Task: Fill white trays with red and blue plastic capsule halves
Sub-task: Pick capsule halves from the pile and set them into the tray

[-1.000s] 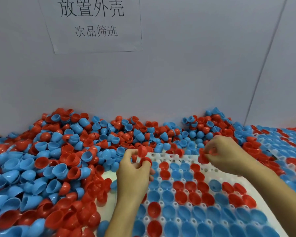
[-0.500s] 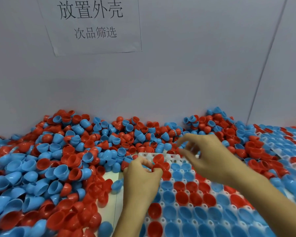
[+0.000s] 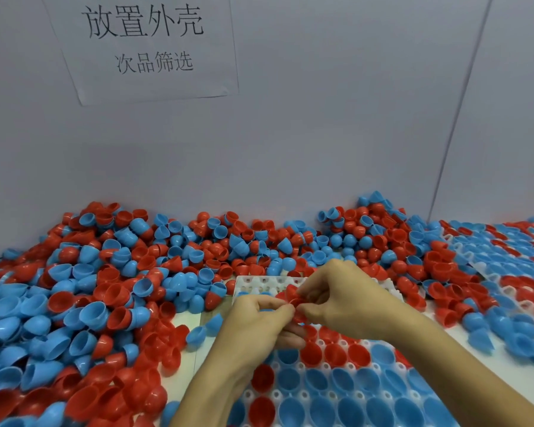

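Two hands meet over the far end of the white tray (image 3: pixel 253 283), both pinching red capsule halves (image 3: pixel 292 295): the left hand (image 3: pixel 253 322) from below, the right hand (image 3: pixel 342 298) from above. Nearer cups hold red and blue halves. A loose pile (image 3: pixel 105 288) covers the table (image 3: pixel 487 363) around it.

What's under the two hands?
The white tray, with red cups and blue cups in its holes. Both hands pinch red cups. The holes right beneath them are covered.
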Demonstrator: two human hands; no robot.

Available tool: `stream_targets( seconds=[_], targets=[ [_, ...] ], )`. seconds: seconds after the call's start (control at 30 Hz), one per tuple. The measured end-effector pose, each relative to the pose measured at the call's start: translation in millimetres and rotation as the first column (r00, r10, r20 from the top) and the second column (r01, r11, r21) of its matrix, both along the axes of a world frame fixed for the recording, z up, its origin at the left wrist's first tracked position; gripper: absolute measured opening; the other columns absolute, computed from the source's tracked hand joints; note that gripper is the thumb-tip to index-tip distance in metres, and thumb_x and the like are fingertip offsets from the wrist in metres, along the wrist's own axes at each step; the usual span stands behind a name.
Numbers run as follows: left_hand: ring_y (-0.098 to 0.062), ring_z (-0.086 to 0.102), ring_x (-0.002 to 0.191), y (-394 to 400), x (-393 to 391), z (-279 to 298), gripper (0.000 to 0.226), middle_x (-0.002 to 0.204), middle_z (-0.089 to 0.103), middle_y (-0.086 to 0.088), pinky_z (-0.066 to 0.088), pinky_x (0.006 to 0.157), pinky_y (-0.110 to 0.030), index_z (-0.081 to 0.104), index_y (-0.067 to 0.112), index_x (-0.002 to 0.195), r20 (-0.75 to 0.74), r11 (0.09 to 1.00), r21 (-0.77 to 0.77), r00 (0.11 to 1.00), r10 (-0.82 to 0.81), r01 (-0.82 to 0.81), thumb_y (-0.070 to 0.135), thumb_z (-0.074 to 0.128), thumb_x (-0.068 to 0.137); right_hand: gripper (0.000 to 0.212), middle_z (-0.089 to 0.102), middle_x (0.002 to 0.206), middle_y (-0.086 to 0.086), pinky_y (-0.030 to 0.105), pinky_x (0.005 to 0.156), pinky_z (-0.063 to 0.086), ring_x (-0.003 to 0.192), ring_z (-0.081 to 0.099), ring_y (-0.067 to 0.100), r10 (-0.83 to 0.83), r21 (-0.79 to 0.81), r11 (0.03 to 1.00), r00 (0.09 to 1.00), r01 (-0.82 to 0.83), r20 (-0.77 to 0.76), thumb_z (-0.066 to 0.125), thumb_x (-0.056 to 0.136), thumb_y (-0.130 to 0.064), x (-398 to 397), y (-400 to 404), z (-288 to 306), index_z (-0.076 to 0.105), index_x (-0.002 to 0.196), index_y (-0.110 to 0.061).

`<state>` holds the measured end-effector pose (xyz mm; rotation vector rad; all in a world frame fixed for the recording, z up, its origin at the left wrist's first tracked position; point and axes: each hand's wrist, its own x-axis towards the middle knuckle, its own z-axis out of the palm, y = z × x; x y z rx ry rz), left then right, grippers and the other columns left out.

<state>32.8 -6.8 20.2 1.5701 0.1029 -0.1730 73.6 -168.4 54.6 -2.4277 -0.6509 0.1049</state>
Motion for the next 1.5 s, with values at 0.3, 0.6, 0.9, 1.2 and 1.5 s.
stream_targets(
  seconds=[0.3,0.6,0.9,1.2,1.5],
  targets=[
    [-0.014,0.074,0.067,21,38,24,0.017,0.084,0.074,-0.004,0.059,0.064,-0.023,0.06,0.025,0.088,0.196,0.9,0.397,0.975,0.108,-0.18,0.014,0.056,0.1,0.017,0.067,0.064,-0.011,0.012,0.047,0.048,0.055,0.064,-0.005,-0.294,-0.229,0.921,0.948,0.314,0.118,0.07,0.088,-0.008,35,-94,11,0.077,0.078,-0.019],
    [-0.014,0.06,0.102,89,106,22,0.031,0.129,0.065,-0.007,0.049,0.085,-0.025,0.066,0.016,0.128,0.279,0.47,0.843,0.959,0.037,-0.263,0.016,0.053,0.1,0.026,0.048,0.071,-0.003,0.027,0.047,0.035,0.056,0.045,0.014,-0.244,-0.632,0.727,0.961,0.269,0.128,0.056,0.082,-0.008,42,-90,-29,0.045,0.062,-0.021],
    [-0.047,0.022,0.141,61,186,-5,0.08,0.158,0.014,-0.014,0.038,0.105,-0.066,0.025,0.038,0.151,0.127,0.161,0.978,0.991,0.038,-0.132,0.068,0.061,0.085,0.019,0.073,0.097,0.01,0.04,0.073,0.061,0.088,0.069,0.028,-0.229,-0.496,0.818,0.956,0.291,0.182,0.053,0.087,-0.005,55,-93,-20,0.072,0.089,-0.005],
    [-0.046,0.044,0.123,70,216,-31,0.053,0.147,0.024,-0.012,0.047,0.091,-0.052,0.043,0.038,0.13,0.205,0.271,0.938,0.976,0.075,-0.218,0.04,0.072,0.085,0.021,0.069,0.105,-0.022,0.023,0.079,0.058,0.087,0.065,-0.002,-0.137,-0.346,0.911,0.956,0.224,0.259,0.057,0.098,-0.028,54,-80,-10,0.073,0.112,-0.033],
    [-0.03,0.056,0.083,126,204,5,0.017,0.092,0.058,-0.01,0.044,0.068,-0.034,0.056,0.017,0.086,0.529,0.527,0.61,0.799,0.284,-0.591,0.012,0.072,0.084,0.02,0.067,0.101,-0.025,0.015,0.078,0.053,0.084,0.061,-0.008,-0.105,-0.217,0.963,0.965,0.159,0.24,0.057,0.098,-0.027,46,-65,-5,0.074,0.107,-0.034]
  ],
)
